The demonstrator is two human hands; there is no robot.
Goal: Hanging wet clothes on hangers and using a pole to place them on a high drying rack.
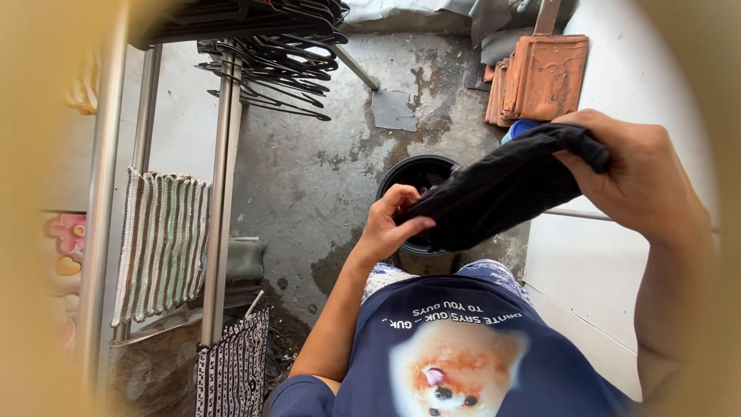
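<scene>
Left hand (390,224): fingers pinch the lower end of the cloth (494,189).
Right hand (637,174): fingers closed around its upper end.
Bucket (405,174): below the left fingers.

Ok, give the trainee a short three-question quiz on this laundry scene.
1. True or false: both hands grip the dark cloth.
2. What hangs on the metal rack at upper left? A) towels only B) black hangers C) shoes
3. Fill in: below the cloth stands a black ____.

Key: 1 true: left hand and right hand each pinch an end. 2 B. 3 bucket.
</scene>
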